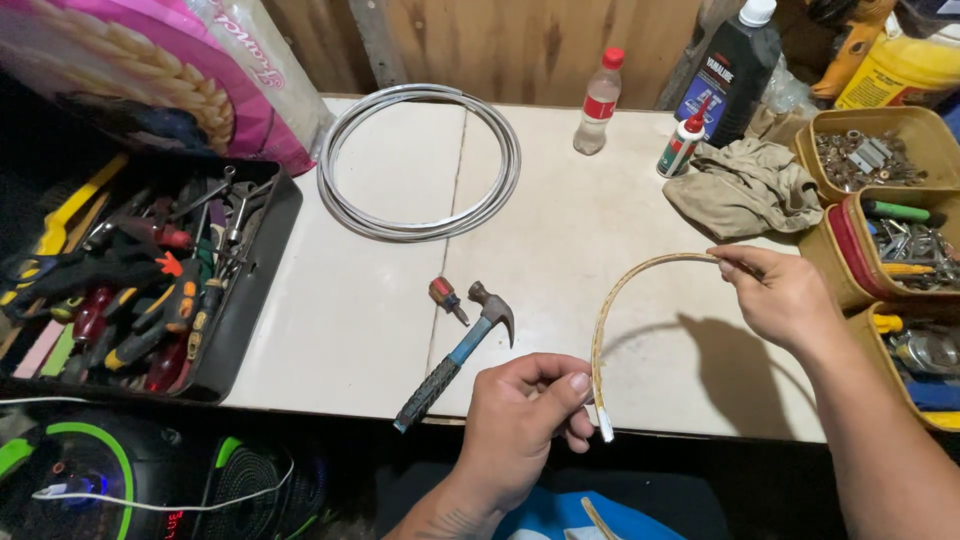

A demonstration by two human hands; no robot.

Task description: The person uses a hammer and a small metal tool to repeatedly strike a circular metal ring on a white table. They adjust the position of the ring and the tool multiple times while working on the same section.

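The left hand [515,420] is nearest, low at the table's [620,240] front edge. Its fingers [575,385] are closed, pinching the lower end of a thin yellowish strip [610,310] just above its white tip. The strip rises from these fingers, bends in an arch and runs rightward to the right hand [785,300], whose fingers [735,262] are closed on its other end. Both hands hold the strip above the table, and its shadow falls on the tabletop between them.

Just left of the left fingers lies a hammer [455,355] with a blue-and-black handle, its head pointing away. A small screwdriver [445,297] lies beside the hammer head. Farther left, a black tray [150,290] holds pliers, screwdrivers and wrenches.

Right of the right fingers stand yellow tubs [870,155] of screws and small parts. Beyond those fingers lies a crumpled tan rag [745,185], with a small glue bottle [682,143] touching it and a dark oil bottle [730,70] behind.

Far beyond the left fingers, a coil [420,160] of grey-white cable lies flat, and a clear bottle [598,100] with a red cap stands to its right. A pink bag [150,70] sits at the far left.
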